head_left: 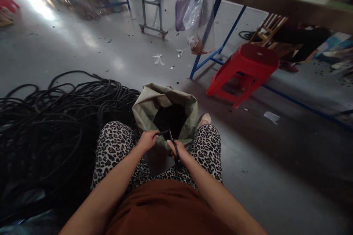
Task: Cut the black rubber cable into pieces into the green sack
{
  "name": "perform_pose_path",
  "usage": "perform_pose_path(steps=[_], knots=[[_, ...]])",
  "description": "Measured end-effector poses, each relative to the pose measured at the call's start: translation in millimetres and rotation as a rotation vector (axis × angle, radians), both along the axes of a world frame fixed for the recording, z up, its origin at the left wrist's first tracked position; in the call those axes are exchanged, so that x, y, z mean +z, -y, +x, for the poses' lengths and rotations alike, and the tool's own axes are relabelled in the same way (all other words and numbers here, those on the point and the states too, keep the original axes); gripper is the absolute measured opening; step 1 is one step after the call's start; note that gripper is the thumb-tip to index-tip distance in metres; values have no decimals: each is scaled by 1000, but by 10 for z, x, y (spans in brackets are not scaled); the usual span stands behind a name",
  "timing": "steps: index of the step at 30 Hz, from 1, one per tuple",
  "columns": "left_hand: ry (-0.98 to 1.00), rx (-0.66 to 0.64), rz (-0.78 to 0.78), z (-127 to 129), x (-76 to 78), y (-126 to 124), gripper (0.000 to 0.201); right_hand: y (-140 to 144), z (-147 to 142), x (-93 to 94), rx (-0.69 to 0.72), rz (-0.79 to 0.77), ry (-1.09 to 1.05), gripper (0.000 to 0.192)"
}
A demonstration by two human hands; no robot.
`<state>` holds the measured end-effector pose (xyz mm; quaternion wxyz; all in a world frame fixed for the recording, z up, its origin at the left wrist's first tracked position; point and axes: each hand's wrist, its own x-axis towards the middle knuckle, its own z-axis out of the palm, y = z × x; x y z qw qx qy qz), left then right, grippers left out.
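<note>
Cutting black rubber tubing (162, 132) over an open green woven sack (149, 104).
Tubing is gripped by the closed left hand (147, 140); black-handled scissors (174, 146) are clasped in the right hand (178, 150), both forearms extended.

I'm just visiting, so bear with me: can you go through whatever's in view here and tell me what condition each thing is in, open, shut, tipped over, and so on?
Left hand: closed on a black cable piece.
Right hand: gripping scissors, blades at the cable piece.
Green sack: open, rim rolled down, dark contents inside.
Black cable pile: loose and tangled on the floor.
Red stool: tilted.
Plastic bag: hanging at the table edge.
</note>
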<state>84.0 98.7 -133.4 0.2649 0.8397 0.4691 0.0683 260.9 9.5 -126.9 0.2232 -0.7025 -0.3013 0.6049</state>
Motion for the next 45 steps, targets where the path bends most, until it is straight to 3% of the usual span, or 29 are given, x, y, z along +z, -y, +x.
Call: perform_pose_path(steps=[4, 13, 23, 38, 45], knots=[[7, -1, 18, 2, -2, 2, 29, 21, -9, 40, 66, -1, -97, 40], [-61, -58, -7, 31, 105, 41, 29, 52, -38, -178, 72, 18, -174, 46], [-86, -85, -37, 36, 146, 52, 29, 19, -50, 25, 55, -19, -125, 41], [-83, -63, -32, 45, 107, 55, 32, -8, -53, -19, 56, 50, 32, 24], [-138, -73, -40, 37, 93, 44, 29, -13, -32, 89, 95, 7, 108, 21]])
